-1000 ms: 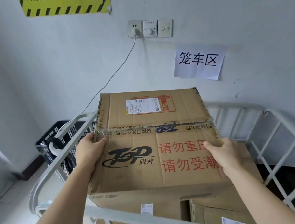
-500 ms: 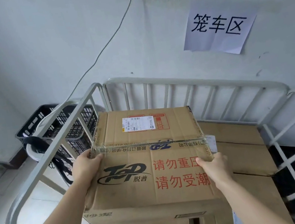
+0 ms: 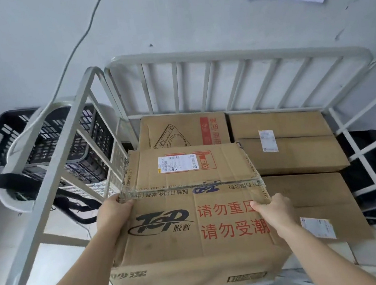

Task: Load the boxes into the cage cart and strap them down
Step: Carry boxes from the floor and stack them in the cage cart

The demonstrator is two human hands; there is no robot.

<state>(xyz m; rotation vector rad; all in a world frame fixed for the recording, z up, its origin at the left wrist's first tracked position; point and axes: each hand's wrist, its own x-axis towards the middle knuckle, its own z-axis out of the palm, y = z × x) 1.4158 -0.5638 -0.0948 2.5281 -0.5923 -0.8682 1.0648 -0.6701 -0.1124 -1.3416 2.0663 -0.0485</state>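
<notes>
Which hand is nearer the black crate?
Left. The left hand grips the box at its left edge, toward the black crate; the right hand grips its right edge, farther off.

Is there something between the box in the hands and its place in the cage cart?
Nothing visible. The held box, gripped by the left hand and right hand, hangs over the front left corner of the cage cart, beside three loaded boxes. The spot beneath it is hidden by the box itself.
</notes>
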